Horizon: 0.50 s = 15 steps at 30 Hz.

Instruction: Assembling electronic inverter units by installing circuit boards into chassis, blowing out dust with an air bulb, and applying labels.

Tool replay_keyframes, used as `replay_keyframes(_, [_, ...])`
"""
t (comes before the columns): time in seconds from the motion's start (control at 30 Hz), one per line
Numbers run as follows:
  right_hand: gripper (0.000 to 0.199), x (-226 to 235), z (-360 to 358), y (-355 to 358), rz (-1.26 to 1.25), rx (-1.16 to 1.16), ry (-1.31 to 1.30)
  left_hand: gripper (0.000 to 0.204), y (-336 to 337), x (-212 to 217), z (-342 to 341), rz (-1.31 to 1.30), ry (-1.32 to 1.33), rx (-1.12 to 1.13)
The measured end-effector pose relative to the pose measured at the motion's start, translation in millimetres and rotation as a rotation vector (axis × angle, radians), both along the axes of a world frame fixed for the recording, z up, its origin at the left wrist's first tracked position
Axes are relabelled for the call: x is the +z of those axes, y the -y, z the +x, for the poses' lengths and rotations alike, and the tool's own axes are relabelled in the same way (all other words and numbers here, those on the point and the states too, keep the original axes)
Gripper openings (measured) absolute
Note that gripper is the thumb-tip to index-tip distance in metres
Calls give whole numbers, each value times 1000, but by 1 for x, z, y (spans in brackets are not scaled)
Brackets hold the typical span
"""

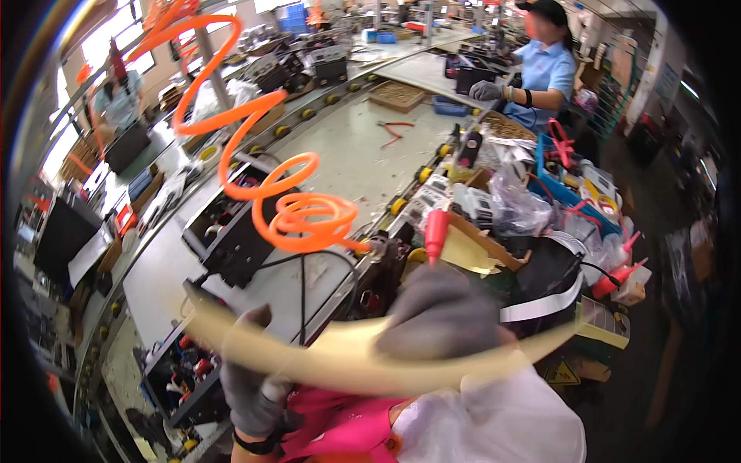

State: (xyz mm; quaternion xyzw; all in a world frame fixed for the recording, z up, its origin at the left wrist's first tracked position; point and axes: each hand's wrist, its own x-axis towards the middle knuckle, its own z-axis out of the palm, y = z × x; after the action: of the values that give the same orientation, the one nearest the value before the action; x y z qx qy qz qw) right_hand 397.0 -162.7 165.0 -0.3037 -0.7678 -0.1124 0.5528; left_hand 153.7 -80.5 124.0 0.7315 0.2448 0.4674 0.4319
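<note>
A long, curved pale-yellow strip (309, 369), blurred by motion, stretches in front of me. My left hand (251, 382), in a grey glove, grips it near its left part, thumb on the upper side. In a dark grey glove, my right hand (444, 316) is closed in a fist over the strip's middle; blur hides what its fingers hold. A red pointed piece (436, 233) shows just above that fist; whether the hand touches it cannot be made out. Beyond my left hand stands an open black housing (239, 231) with a black cable.
An orange coiled hose (309, 220) hangs over the bench. To the right lie plastic bags (513, 197) and a blue bin (583, 193) of parts. Red-handled pliers (394, 131) rest farther off. A gloved co-worker (540, 77) stands at the far right. A parts-filled black box (185, 374) is at the left.
</note>
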Motion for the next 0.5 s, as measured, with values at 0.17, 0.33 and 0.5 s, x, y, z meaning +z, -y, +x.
replay_keyframes(0.17, [21,-85,-82,-29,-382,40,-289,42,11,-13,-8,-288,11,51])
replay_keyframes(0.33, [27,-72,-83,-37,-305,5,-890,45,7,-25,-34,-232,-87,132])
replay_keyframes(0.5, [34,-57,-86,-76,-395,93,44,56,10,-25,-41,-215,-35,-8])
